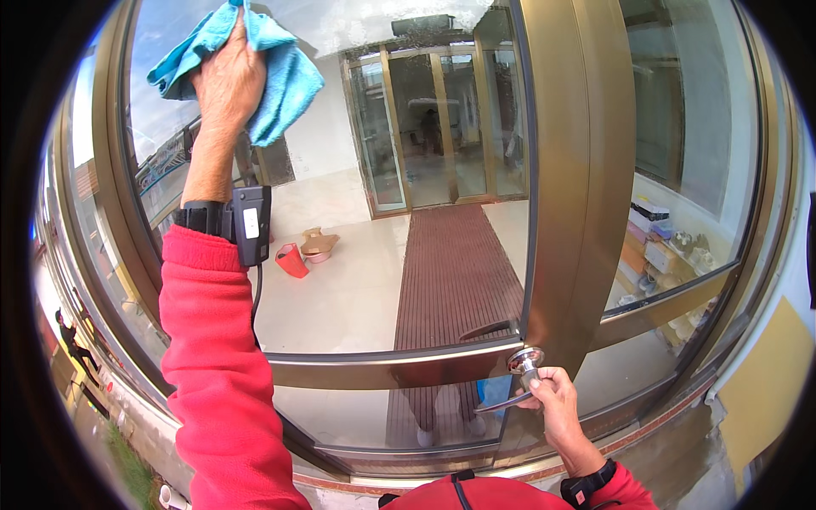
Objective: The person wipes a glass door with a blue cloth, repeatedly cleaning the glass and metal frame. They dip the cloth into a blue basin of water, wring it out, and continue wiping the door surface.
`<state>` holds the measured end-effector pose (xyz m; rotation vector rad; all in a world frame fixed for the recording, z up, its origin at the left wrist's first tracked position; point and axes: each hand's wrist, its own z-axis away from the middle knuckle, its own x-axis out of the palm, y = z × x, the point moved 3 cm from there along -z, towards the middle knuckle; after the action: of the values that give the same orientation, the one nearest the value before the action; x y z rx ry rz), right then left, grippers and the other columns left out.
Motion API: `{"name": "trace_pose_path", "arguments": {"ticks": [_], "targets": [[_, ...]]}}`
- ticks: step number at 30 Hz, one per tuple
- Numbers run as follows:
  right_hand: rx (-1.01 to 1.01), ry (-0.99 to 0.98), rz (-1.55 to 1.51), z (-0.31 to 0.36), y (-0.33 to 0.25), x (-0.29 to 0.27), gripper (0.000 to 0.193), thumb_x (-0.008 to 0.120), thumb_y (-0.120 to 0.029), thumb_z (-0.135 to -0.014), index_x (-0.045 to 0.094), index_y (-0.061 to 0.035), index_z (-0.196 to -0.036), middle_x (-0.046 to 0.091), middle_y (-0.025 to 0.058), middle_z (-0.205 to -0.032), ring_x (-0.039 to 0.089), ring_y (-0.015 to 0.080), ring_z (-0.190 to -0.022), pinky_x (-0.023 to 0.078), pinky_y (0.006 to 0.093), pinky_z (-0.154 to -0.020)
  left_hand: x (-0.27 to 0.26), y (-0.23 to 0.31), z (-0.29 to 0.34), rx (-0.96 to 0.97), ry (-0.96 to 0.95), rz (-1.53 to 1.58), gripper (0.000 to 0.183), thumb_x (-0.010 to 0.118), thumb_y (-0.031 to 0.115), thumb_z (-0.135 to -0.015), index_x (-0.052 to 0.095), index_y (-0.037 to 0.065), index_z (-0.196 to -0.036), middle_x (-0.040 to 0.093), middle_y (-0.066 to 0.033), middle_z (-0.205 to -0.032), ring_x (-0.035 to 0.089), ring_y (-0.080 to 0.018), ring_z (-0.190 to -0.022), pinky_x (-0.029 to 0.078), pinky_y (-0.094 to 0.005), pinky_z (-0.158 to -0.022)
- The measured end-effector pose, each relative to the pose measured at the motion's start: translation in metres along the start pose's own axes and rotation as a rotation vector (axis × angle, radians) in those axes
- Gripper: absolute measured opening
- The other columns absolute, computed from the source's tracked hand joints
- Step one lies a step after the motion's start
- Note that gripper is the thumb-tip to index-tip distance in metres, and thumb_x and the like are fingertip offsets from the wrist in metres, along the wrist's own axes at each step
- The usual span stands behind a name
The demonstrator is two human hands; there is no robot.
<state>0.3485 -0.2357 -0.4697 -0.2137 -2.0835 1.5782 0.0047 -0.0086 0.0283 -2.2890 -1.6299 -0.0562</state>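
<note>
My left hand [228,81] holds a soft, light-blue fabric cloth [291,89] against the clear glass pane [340,280] at upper left, one corner pointing down. My right hand [557,410], well apart at lower right, is clamped on a shiny silver metal door lever [526,364], its long axis pointing left and slightly down. Behind the pane runs a ribbed dark-red floor mat [455,272].

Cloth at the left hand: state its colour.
Light blue cloth, showing best in the head view.
</note>
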Motion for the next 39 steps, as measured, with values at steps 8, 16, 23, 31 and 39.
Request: {"name": "trace_pose_path", "arguments": {"ticks": [8,16,23,31,39], "targets": [[0.076,0.047,-0.299,0.001,0.014,0.014,0.022,0.053,-0.017,-0.097,0.047,-0.0030,-0.113,0.060,0.0123,-0.088,0.065,0.0205,-0.070,0.056,0.0282,-0.052,-0.067,0.180,0.140,0.259,-0.299,0.226,0.073,0.057,0.041,-0.084,0.037,0.021,-0.151,0.037,-0.0273,-0.143,0.035,-0.0463,-0.132,0.023,-0.0570,-0.112],[-0.023,0.094,-0.327,0.014,0.024,0.013,0.023,0.052,-0.021,-0.098,0.045,-0.0052,-0.113,0.056,0.0094,-0.083,0.059,0.0174,-0.060,0.050,0.0284,-0.047,-0.083,0.262,0.142,0.592,-0.481,0.582,0.052,0.062,0.049,-0.083,0.063,0.004,-0.111,0.061,-0.0137,-0.115,0.050,-0.0301,-0.120,0.033,-0.0487,-0.105],[-0.044,0.223,-0.138,0.014,0.030,0.012,0.026,0.055,-0.023,-0.098,0.052,-0.0033,-0.115,0.059,0.0064,-0.084,0.051,0.0115,-0.053,0.043,0.0243,-0.044,-0.017,0.218,-0.045,0.398,0.042,0.420,0.057,0.054,0.053,-0.088,0.061,0.010,-0.125,0.061,-0.0175,-0.116,0.054,-0.0372,-0.111,0.037,-0.0506,-0.098],[-0.110,0.263,-0.247,0.012,0.031,0.014,0.029,0.052,-0.026,-0.098,0.053,-0.0026,-0.116,0.058,0.0089,-0.081,0.052,0.0163,-0.054,0.043,0.0285,-0.044,0.015,-0.017,-0.113,-0.017,-0.069,-0.024,0.073,0.030,0.064,-0.095,0.037,0.017,-0.150,0.050,-0.0205,-0.141,0.051,-0.0380,-0.127,0.034,-0.0474,-0.109],[-0.132,0.319,-0.082,0.012,-0.003,0.011,0.033,0.049,-0.033,-0.099,0.054,-0.0029,-0.113,0.055,0.0048,-0.078,0.052,0.0141,-0.058,0.042,0.0273,-0.045,0.012,-0.237,-0.029,0.049,-0.203,-0.251,0.040,0.029,0.028,-0.104,0.053,0.004,-0.124,0.058,-0.0264,-0.124,0.062,-0.0415,-0.104,0.049,-0.0484,-0.092]]}}
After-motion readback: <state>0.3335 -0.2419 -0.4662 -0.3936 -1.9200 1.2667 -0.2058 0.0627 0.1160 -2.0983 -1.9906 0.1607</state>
